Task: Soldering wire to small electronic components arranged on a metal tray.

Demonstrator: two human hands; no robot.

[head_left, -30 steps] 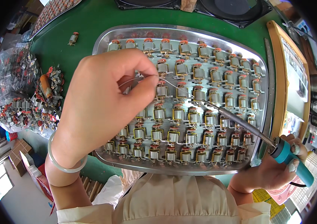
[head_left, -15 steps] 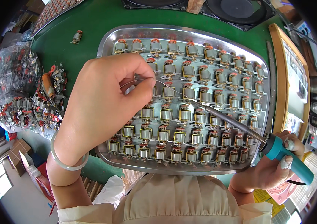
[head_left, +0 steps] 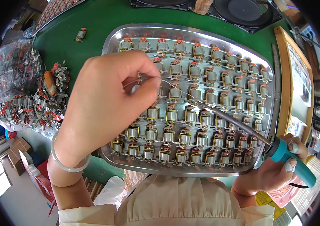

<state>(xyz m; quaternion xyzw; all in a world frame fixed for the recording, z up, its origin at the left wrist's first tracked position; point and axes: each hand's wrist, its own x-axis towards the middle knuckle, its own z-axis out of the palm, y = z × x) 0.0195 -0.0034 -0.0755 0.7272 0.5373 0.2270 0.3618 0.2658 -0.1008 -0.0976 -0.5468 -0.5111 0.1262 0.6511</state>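
Between thumb and forefinger, my left hand (head_left: 109,100) pinches a thin strand of solder wire (head_left: 177,87) over the left half of a metal tray (head_left: 116,37). My right hand (head_left: 280,165) grips the teal handle of a soldering iron (head_left: 239,124) beyond the tray's right edge. The iron's tip and the free end of the wire meet at a small metal component (head_left: 194,93) in the middle rows. Rows of such components, grey-bodied with orange tops and some with yellow frames, fill the tray. My left hand hides several of them.
A plastic bag (head_left: 13,71) and a heap of loose components (head_left: 35,113) lie on the left, with an orange-brown cylinder (head_left: 49,83) on the heap. One component (head_left: 81,34) sits apart on the green table (head_left: 92,19). Black speakers (head_left: 239,13) stand behind; a wooden frame (head_left: 286,75) is at right.
The tray and table appear shifted slightly right in the picture. The iron's tip and the wire end have moved a little right and down with them. Both hands keep their grips.
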